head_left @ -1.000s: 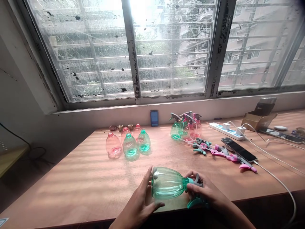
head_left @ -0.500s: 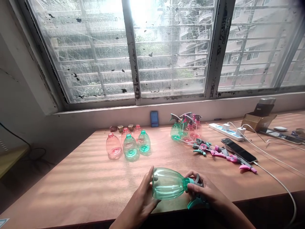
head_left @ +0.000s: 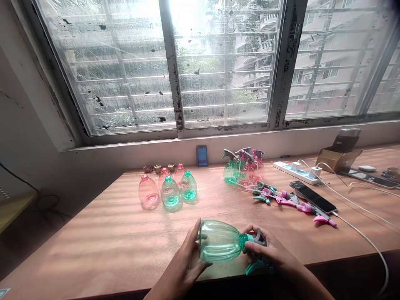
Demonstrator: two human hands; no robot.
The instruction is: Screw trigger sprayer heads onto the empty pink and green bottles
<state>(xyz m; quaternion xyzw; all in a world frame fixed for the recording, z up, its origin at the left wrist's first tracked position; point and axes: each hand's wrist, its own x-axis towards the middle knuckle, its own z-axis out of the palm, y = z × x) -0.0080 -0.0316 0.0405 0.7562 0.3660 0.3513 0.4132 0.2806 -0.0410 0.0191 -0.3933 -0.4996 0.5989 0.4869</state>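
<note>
A clear green spray bottle (head_left: pixel 218 241) lies sideways just above the near edge of the wooden table (head_left: pixel 109 237). My left hand (head_left: pixel 184 262) cups its round base, fingers wrapped round it. My right hand (head_left: pixel 268 252) grips the grey and teal trigger sprayer head (head_left: pixel 258 250) seated on the bottle's neck. Several capless pink and green bottles (head_left: pixel 170 189) stand at the back left. Several finished spray bottles (head_left: pixel 243 166) stand at the back middle. Loose trigger heads (head_left: pixel 287 202) with dip tubes lie to their right.
A phone (head_left: pixel 312 196) on a white cable lies right of the loose heads. A white power strip (head_left: pixel 296 171), an open cardboard box (head_left: pixel 340 154) and another phone (head_left: pixel 371 178) sit at the back right. A small blue device (head_left: pixel 202 155) leans against the window sill.
Both hands hold the same grip on the bottle and sprayer head. The bottle has shifted only slightly between my hands.
</note>
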